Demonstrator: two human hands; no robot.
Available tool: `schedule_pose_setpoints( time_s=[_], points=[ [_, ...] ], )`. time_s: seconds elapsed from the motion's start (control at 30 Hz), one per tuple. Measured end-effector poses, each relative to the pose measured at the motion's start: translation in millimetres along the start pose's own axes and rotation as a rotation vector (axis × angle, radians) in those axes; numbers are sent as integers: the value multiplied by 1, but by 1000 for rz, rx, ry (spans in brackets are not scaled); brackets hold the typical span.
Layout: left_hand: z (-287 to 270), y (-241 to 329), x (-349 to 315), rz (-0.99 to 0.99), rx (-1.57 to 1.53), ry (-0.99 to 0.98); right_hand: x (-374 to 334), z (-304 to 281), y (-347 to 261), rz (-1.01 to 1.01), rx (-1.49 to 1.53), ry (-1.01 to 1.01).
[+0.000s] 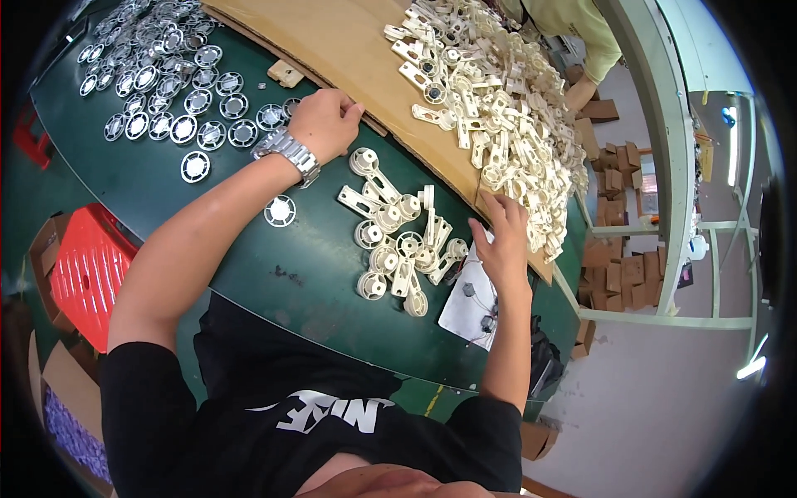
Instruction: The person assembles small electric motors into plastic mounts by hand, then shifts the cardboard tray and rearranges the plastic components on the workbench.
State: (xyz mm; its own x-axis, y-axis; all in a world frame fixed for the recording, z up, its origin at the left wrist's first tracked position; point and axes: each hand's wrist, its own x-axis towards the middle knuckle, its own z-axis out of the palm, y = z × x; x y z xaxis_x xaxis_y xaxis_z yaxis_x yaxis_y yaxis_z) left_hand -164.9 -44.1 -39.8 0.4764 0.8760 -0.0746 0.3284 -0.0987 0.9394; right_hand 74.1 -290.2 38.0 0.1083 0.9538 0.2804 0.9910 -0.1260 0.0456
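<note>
My left hand (325,124), a silver watch at its wrist, is at the near edge of a brown cardboard sheet (332,41), fingers curled against that edge. Further right, my right hand (504,242) reaches the sheet's other end, its thumb spread from its fingers and nothing visible in its grasp. Between my hands, on the green table (249,257), lies a loose cluster of cream plastic parts (386,217) with round ends and slotted arms. A large heap of similar cream parts (506,108) covers the sheet's right side.
Many round silver-and-black spoked discs (198,101) spread over the table's far left; one disc (280,211) lies nearer me. A white sheet (466,303) with small dark parts is beside my right forearm. A red stool (90,270) stands left. Another person's arm (585,83) reaches behind the heap.
</note>
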Motion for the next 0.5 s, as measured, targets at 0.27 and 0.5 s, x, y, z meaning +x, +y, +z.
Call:
schedule_pose_setpoints(
  time_s=[0.27,0.5],
  points=[
    [18,-13,2,178,22,102,14,37,9,58,-278,-101],
    [20,-10,-1,172,127,144,14,41,27,27,-247,3]
  ],
)
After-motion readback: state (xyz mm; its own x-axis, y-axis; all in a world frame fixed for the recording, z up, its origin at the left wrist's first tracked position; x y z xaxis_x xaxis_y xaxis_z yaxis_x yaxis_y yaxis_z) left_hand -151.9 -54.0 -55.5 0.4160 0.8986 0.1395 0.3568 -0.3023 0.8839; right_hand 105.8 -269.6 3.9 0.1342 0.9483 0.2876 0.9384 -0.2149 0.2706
